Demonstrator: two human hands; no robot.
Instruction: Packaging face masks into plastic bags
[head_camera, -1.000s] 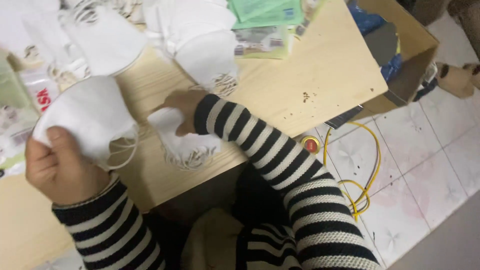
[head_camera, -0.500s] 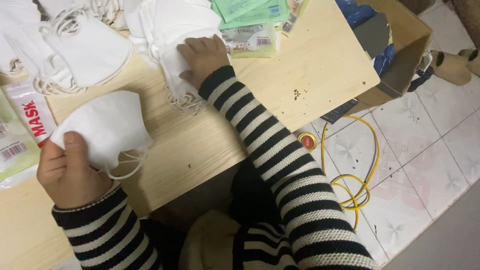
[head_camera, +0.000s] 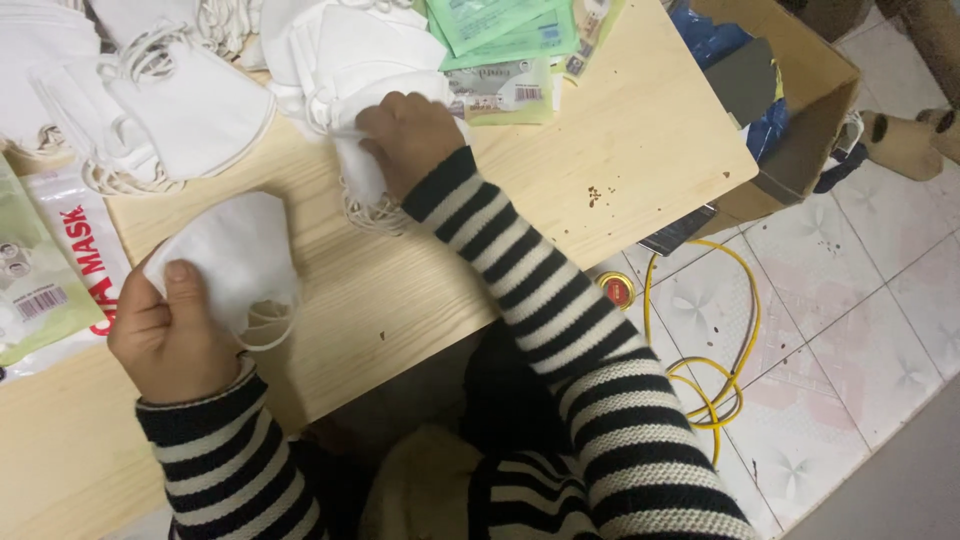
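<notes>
Masks lie heaped just beyond the right hand (head_camera: 410, 135), whose fingers curl shut, pinching one white mask (head_camera: 362, 172) off that pile (head_camera: 340, 50). The left hand (head_camera: 172, 335) grips a folded mask (head_camera: 235, 250), thumb pressed on top, keeping it flat against the wooden table (head_camera: 620, 130).

Folded white mask (head_camera: 235, 255), pinched upright

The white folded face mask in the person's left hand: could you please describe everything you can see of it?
The white folded face mask looks like soft, matte fabric, folded flat into a curved-edged shape. White elastic ear loops hang from its lower edge. The left hand pinches its lower left corner, thumb on top, holding it just above the pale wooden table.
</notes>
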